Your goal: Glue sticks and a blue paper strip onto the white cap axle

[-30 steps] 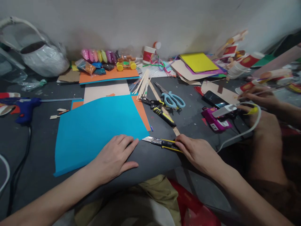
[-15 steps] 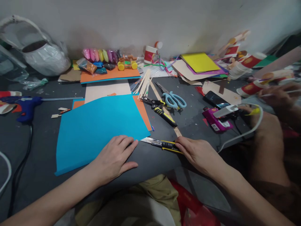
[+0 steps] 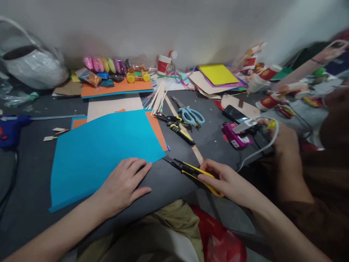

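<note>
A large blue paper sheet (image 3: 106,142) lies on the dark table, over orange and pale sheets. My left hand (image 3: 127,182) rests palm down on its lower right edge, fingers outstretched. In my right hand (image 3: 218,178) is a yellow and black utility knife (image 3: 191,170), gripped between thumb and fingers. The blade is out and points left, its tip close to the sheet's right corner. Just beyond the knife lie a wooden strip (image 3: 199,154), black and yellow pliers (image 3: 181,134) and scissors with light blue handles (image 3: 192,115).
At the left is a blue glue gun (image 3: 11,131). Thin wooden sticks (image 3: 158,98), bagged coloured clay (image 3: 105,65) and a yellow sheet (image 3: 217,74) lie toward the wall. On the right, another person's hand (image 3: 280,134) is near a purple power strip (image 3: 236,138) and a phone (image 3: 236,113).
The knife has turned in my right hand, so its handle now slants down toward me and more of its yellow body shows. The whole view has shifted slightly right. My left hand stays on the sheet.
</note>
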Available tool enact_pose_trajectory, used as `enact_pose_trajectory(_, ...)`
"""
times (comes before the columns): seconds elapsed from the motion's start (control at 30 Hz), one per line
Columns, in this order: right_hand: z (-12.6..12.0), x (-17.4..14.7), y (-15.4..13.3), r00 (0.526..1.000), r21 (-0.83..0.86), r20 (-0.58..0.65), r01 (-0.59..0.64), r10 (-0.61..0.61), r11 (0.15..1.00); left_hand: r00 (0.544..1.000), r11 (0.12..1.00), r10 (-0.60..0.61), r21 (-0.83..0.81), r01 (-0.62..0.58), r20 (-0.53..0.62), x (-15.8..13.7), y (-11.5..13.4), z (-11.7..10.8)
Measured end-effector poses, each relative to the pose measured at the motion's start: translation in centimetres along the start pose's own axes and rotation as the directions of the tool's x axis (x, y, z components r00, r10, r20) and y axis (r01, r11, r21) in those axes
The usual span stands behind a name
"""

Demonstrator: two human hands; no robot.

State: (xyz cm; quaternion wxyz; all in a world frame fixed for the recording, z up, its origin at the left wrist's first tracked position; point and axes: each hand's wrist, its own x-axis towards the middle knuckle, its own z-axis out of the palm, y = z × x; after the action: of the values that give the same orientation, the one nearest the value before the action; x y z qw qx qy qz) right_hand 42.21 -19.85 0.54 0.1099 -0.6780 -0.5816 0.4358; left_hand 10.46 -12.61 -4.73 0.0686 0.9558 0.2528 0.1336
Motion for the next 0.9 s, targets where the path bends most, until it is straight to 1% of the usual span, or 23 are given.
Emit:
enact_pose_trajectory(0.07, 0.2, -0.2, 0.1, 0.999, 0.156, 0.040, -0.020, 0.014, 0.988, 1.000, 1.000, 0.009, -0.003, -0.009, -0.015, -0.1, -0.1, 0.1)
enact_pose_trajectory(0.1, 0.2, -0.2, 0.1, 0.998, 0.204, 0.056, -0.021, 0.010, 0.979, 1.000, 1.000, 0.013, -0.005, -0.013, -0.021, -0.2, -0.1, 0.2)
enact_pose_trajectory(0.17, 0.2, -0.2, 0.1, 0.995, 0.255, 0.095, -0.026, 0.001, 0.967, 0.999, 1.000, 0.017, -0.006, -0.017, -0.028, -0.3, -0.1, 0.2)
enact_pose_trajectory(0.23, 0.1, -0.4, 0.2, 0.988, 0.327, 0.151, -0.060, 0.011, 0.943, 0.999, 1.000, 0.019, -0.003, -0.019, -0.036, -0.4, -0.2, 0.3)
enact_pose_trajectory(0.33, 0.1, -1.0, 0.7, 0.977, 0.507, 0.213, -0.132, 0.025, 0.851, 0.999, 1.000, 0.021, -0.001, -0.021, -0.042, -0.4, -0.2, 0.4)
enact_pose_trajectory(0.4, 0.2, -1.6, 1.1, 0.979, 0.597, 0.205, -0.137, 0.016, 0.790, 0.999, 1.000, 0.025, -0.008, -0.025, -0.046, -0.5, -0.3, 0.5)
enact_pose_trajectory(0.43, 0.4, -1.9, 1.3, 0.984, 0.616, 0.178, -0.123, 0.016, 0.778, 0.998, 1.000, 0.027, -0.010, -0.027, -0.049, -0.5, -0.3, 0.6)
enact_pose_trajectory(0.5, 0.9, -2.4, 1.4, 0.993, 0.614, 0.113, -0.094, 0.030, 0.784, 0.998, 0.999, 0.030, -0.012, -0.031, -0.058, -0.5, -0.4, 0.7)
enact_pose_trajectory(0.57, 1.4, -2.7, 1.5, 0.997, 0.583, 0.061, -0.081, 0.056, 0.808, 0.997, 0.999, 0.031, -0.011, -0.031, -0.065, -0.5, -0.4, 0.8)
enact_pose_trajectory(0.7, 1.9, -3.0, 1.6, 0.995, 0.539, 0.010, -0.085, 0.095, 0.838, 0.996, 0.999, 0.042, -0.017, -0.043, -0.074, -0.5, -0.5, 0.9)
enact_pose_trajectory(0.9, 2.0, -3.1, 1.4, 0.987, 0.481, -0.060, -0.102, 0.149, 0.871, 0.995, 0.999, 0.050, -0.006, -0.051, -0.082, -0.5, -0.4, 0.8)
